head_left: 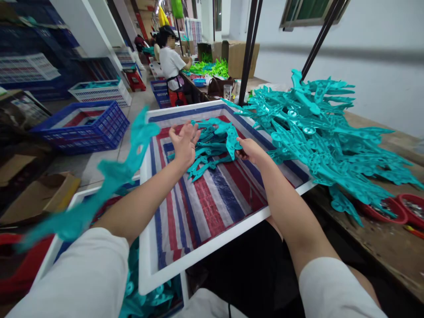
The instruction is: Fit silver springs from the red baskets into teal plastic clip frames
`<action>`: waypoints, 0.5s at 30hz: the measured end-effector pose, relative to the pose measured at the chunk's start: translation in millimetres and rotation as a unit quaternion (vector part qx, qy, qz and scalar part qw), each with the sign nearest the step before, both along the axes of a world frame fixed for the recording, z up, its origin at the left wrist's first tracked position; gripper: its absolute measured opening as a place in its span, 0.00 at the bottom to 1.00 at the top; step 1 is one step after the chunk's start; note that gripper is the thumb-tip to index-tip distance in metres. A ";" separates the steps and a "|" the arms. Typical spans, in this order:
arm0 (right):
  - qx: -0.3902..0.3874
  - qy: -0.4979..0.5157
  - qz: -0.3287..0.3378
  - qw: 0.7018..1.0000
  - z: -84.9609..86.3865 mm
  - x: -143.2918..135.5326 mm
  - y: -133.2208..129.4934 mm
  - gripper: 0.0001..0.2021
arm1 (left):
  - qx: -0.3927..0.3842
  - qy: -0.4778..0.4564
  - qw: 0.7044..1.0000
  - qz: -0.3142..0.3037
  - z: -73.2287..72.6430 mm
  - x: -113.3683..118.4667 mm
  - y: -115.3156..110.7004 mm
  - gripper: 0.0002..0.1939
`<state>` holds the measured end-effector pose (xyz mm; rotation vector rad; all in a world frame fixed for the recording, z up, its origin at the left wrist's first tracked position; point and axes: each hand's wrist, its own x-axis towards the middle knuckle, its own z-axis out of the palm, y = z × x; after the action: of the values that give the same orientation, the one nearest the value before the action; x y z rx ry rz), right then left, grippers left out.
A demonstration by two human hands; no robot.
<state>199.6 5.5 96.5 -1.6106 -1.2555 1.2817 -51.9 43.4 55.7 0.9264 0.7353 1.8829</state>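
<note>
My left hand [184, 145] is open above the tray [205, 250], its fingers [194, 129] spread and gripping nothing. My right hand [254, 151] has its fingers bent in around the edge of a teal piece [232, 139], at the right of the small pile [202, 152] on the striped sheet [200, 221].

A blurred piece [115, 172] shows to my left, seemingly in mid-air over my forearm; it could miss the lower tray [185, 287] and land on the floor. My tray tilts, its near edge over my lap, so a knock from my knee or forearm could slide the pile across the slick sheet. The pieces lie tangled, and lifting one might drag others along. On the desk [380, 265], the big heap [314, 128] overhangs a red bowl [404, 216]; a nudge there could bring pieces down and tip it.

My right fingertips are mostly hidden, so I can't judge how firm that pinch is. My arm and the tray cover much of the lower tray, and I can't make out what supports my tray underneath.
</note>
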 end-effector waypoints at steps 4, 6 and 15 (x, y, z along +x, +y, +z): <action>-0.065 -0.106 0.133 0.983 4.1 9.0 -7.8 0.30 | -0.062 0.071 0.995 -0.036 -3.4 2.1 -0.6 0.30; -0.065 -0.122 0.144 0.980 2.3 9.1 -7.0 0.30 | -0.064 0.109 0.991 -0.030 0.2 -4.5 2.5 0.26; 0.074 -0.071 0.140 0.985 -25.7 -21.6 6.0 0.34 | -0.035 0.239 0.956 -0.166 5.9 -45.9 20.9 0.36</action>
<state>177.9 11.5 70.8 -1.4780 -1.6738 1.2204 -97.8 64.3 61.6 1.3890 0.8580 1.3406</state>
